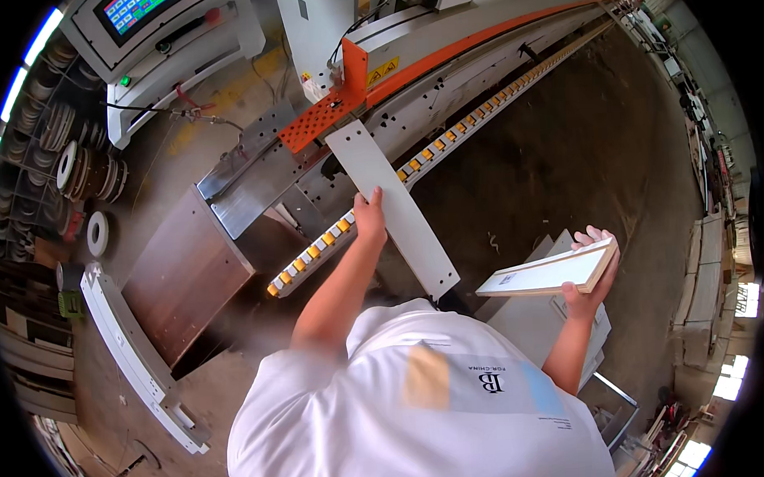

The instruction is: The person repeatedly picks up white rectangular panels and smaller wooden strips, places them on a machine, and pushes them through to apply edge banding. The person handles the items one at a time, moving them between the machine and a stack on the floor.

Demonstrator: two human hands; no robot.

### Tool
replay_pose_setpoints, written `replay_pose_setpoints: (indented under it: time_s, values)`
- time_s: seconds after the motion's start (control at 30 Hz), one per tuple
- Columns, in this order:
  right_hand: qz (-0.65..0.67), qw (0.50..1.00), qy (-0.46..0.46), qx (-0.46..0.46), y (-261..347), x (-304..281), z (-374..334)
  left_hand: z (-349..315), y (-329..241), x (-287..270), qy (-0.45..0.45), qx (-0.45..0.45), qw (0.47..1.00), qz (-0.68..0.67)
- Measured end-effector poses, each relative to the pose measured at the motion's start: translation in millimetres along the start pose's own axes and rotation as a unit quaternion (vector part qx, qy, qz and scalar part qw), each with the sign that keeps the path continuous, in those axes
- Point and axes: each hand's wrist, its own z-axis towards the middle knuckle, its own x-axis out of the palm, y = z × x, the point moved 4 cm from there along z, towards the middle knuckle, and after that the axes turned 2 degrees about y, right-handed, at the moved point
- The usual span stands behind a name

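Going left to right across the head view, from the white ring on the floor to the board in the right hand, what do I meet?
White ring → brown wooden box → drilled white board with the left hand on it → white-faced board in the right hand.

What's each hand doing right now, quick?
Left hand: closed on the long white panel, thumb on top.
Right hand: closed, holding the white piece with brown edges near one end.
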Motion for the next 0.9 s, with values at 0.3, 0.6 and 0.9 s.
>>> replay_pose_setpoints:
  time_s: [0.3,0.6,0.9]
  values:
    - [-0.036,0.999,0.02,0.036,-10.2,10.0,-0.1,89.7,-39.9,-28.9,0.009,-0.053,0.997,-0.064]
    - [0.001,0.999,0.035,0.03,-45.0,25.3,18.4,66.4,-57.0,-36.0,-0.11,0.082,0.958,0.252]
    - [-0.002,0.995,0.092,0.049,-70.1,43.4,39.4,83.5,-46.4,-23.5,-0.074,0.081,0.994,0.008]
